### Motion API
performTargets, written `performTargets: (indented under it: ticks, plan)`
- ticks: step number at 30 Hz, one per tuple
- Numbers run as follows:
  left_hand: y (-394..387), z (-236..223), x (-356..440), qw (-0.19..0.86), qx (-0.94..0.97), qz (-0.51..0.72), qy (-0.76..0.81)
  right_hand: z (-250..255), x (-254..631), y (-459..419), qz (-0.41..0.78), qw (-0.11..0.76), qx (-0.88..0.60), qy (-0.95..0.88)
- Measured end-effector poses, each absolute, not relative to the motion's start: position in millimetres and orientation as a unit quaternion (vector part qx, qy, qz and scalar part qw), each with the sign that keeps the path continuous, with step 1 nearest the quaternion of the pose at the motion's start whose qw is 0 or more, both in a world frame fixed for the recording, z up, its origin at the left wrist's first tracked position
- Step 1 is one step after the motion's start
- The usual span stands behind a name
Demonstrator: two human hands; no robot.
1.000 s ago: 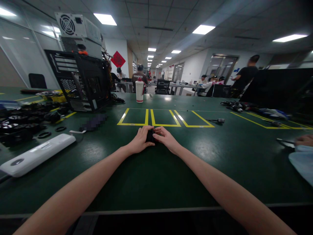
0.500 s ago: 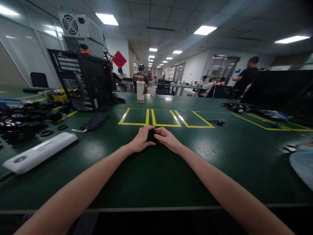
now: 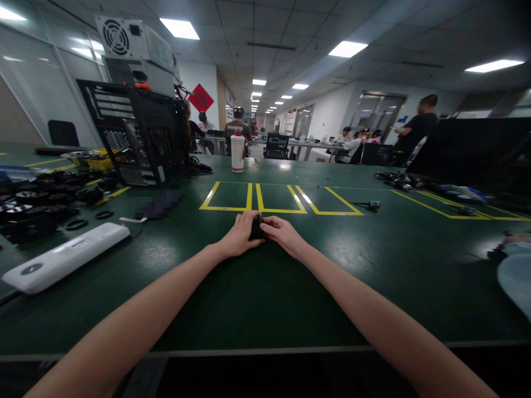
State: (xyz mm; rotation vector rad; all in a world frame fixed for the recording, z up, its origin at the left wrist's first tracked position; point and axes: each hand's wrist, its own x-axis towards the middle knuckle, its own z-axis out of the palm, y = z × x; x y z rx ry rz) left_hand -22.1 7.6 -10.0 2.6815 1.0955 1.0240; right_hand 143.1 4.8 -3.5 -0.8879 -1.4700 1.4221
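A small black object (image 3: 256, 228) is held low over the green table, in front of the yellow tape frames. Its kind cannot be made out, as fingers cover most of it. My left hand (image 3: 239, 235) is closed around its left side, with the fingers over the top and the thumb at the near side. My right hand (image 3: 284, 234) pinches or presses the right side with thumb and fingertips.
Yellow tape frames (image 3: 282, 211) mark the green table (image 3: 265, 298). At left are a white power strip (image 3: 68, 257), black rings (image 3: 77, 225) and a computer case (image 3: 153, 132). A cup (image 3: 238, 155) stands beyond. A pale blue shape (image 3: 516, 279) is at right.
Both hands keep their hold on the black object, with only slight finger movement. The view has shifted a little. At the right edge, the pale blue shape has moved slightly right.
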Motion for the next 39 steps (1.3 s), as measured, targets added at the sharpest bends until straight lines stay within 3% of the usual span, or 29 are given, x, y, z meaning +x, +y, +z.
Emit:
performTargets:
  ticks: [13,18,25,39]
  plan:
    - [-0.2,-8.7,-18.6,-0.01,0.85,0.315,0.421,-3.4,139.3,0.1,0.573,0.465,-0.352,-0.576]
    - [2.7,-10.9,-18.5,0.023,0.864,0.322,0.385,-2.8,140.3,3.8,0.603,0.444,-0.374,-0.546]
    - [4.6,-11.0,-19.1,0.049,0.867,0.318,0.381,-6.3,148.3,0.9,0.557,0.434,-0.33,-0.627]
    - [4.7,-10.6,-20.3,0.041,0.867,0.317,0.384,-4.0,142.1,4.2,0.582,0.44,-0.364,-0.579]
